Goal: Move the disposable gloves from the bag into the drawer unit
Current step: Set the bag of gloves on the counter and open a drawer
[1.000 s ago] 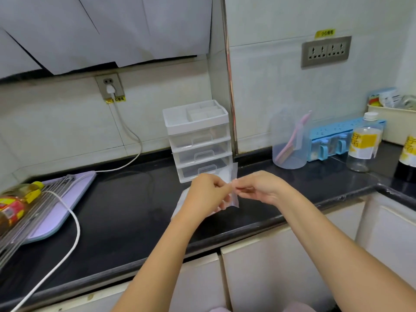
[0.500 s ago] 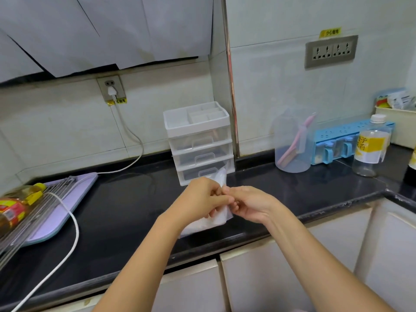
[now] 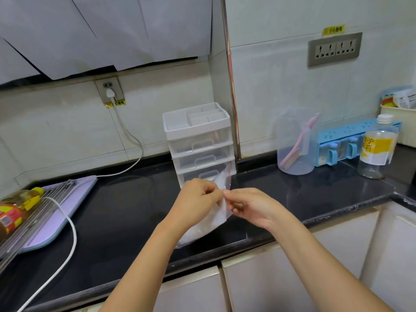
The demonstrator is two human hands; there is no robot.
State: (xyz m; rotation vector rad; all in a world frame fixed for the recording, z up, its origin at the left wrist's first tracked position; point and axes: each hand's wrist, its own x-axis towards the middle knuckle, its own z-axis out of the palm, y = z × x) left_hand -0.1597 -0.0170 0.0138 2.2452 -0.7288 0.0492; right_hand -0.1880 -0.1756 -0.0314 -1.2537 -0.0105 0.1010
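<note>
A clear zip bag (image 3: 209, 221) with a red seal strip holds whitish disposable gloves and hangs over the black counter (image 3: 126, 212). My left hand (image 3: 198, 199) and my right hand (image 3: 247, 206) both pinch the bag's top edge, fingertips almost touching. The bag's lower end rests on the counter below my left wrist. Right behind the bag stands the clear drawer unit (image 3: 200, 143) with a white top tray and three drawers, all pushed in. The bag's upper corner overlaps the bottom drawer's front.
A purple board (image 3: 65, 206) with a wire rack, an oil bottle (image 3: 15, 208) and a white cable (image 3: 69, 233) lie at the left. A clear jug (image 3: 295, 145) with a pink brush, a blue rack (image 3: 342, 143) and a labelled bottle (image 3: 376, 147) stand at the right.
Both hands have drawn the bag toward me and lower, from in front of the bottom drawer to above the counter's front. The bag's body now hangs down below my left hand.
</note>
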